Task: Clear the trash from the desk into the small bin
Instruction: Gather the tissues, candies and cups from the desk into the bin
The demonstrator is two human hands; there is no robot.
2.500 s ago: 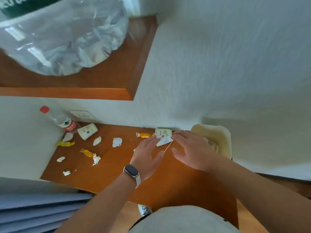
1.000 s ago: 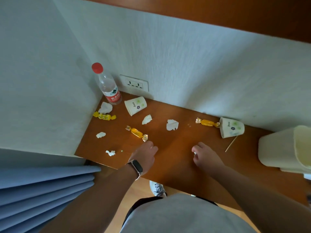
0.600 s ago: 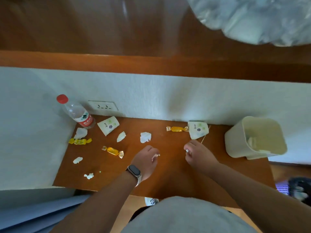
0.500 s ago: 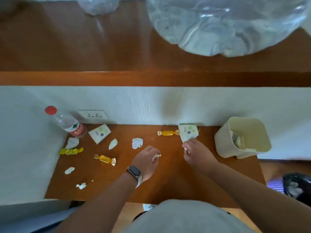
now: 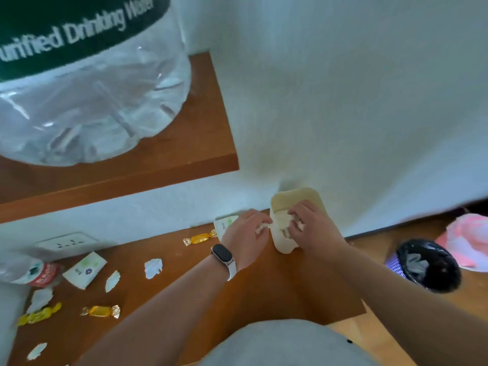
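A small cream bin [image 5: 284, 245] stands at the right end of the wooden desk [image 5: 253, 289], against the wall, with white scraps inside. My right hand [image 5: 309, 229] is over its mouth, fingers curled on a white paper scrap. My left hand [image 5: 247, 237], with a watch on the wrist, is at the bin's left rim and pinches a small white scrap [image 5: 261, 228]. On the desk lie two paper cups [image 5: 85, 269] [image 5: 225, 224], gold-wrapped candies [image 5: 199, 237] [image 5: 101, 310] [image 5: 39, 315] and torn paper bits [image 5: 153, 268] [image 5: 113, 280].
A plastic bottle [image 5: 31, 272] lies at the far left by a wall socket [image 5: 66, 243]. A wooden shelf [image 5: 200, 143] overhead carries a large clear water jug [image 5: 87, 83]. On the floor to the right stands a black-lined basket [image 5: 427, 265], with a pink item [image 5: 470, 239] behind it.
Both hands picked up small white scraps from the middle of the desk and moved right to the cream bin. The view swung right and closer to the bin.
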